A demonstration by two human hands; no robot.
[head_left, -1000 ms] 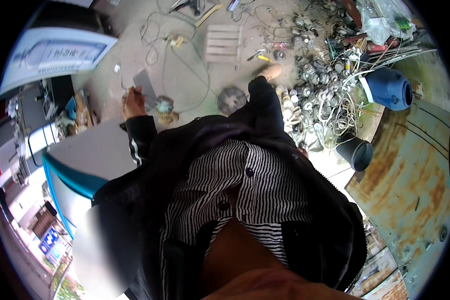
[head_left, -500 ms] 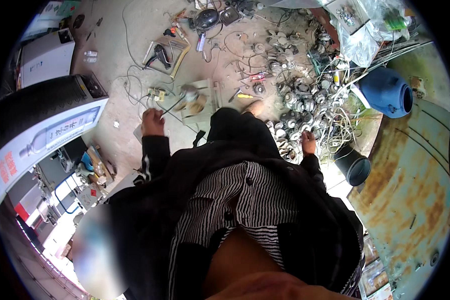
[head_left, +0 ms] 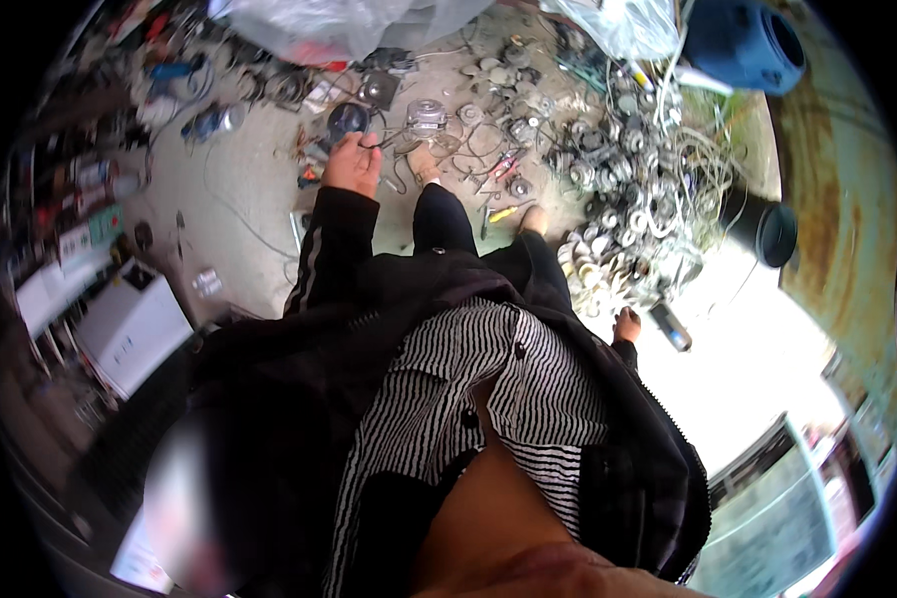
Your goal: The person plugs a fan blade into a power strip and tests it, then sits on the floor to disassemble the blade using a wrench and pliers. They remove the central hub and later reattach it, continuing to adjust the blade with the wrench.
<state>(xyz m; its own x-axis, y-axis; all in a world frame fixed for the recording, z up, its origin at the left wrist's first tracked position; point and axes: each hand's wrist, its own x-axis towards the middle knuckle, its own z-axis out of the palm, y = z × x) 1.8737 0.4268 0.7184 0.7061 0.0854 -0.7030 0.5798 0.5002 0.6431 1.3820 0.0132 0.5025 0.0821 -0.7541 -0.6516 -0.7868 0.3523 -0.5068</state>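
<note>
Now your left hand [head_left: 352,164] is stretched out in front of you with the fingers loosely spread, palm down, over a dark round metal part [head_left: 348,121] lying on the concrete floor [head_left: 239,189]; whether the fingertips touch that part or the thin wire beside it cannot be told. Your right hand [head_left: 627,324] hangs low at your side, well apart from the left, and it is too small and overexposed to tell whether it is closed or open. Just beside it lies a short dark cylinder [head_left: 672,328], not clearly in your grip.

Taking the dark round part as the landmark: just to its right sits a clear round glass-like housing [head_left: 427,115], and your two bare feet stand near it, the left foot [head_left: 424,162] closest. Farther right of the part spreads a heap of small grey motor parts tangled in pale wires [head_left: 638,199]. Beyond that heap stands a black bucket [head_left: 767,229], and above it a blue plastic drum [head_left: 733,40]. Behind the part lies a clear plastic sheet [head_left: 339,25]. Well to the left of it stands a white box-shaped appliance [head_left: 130,324].
</note>
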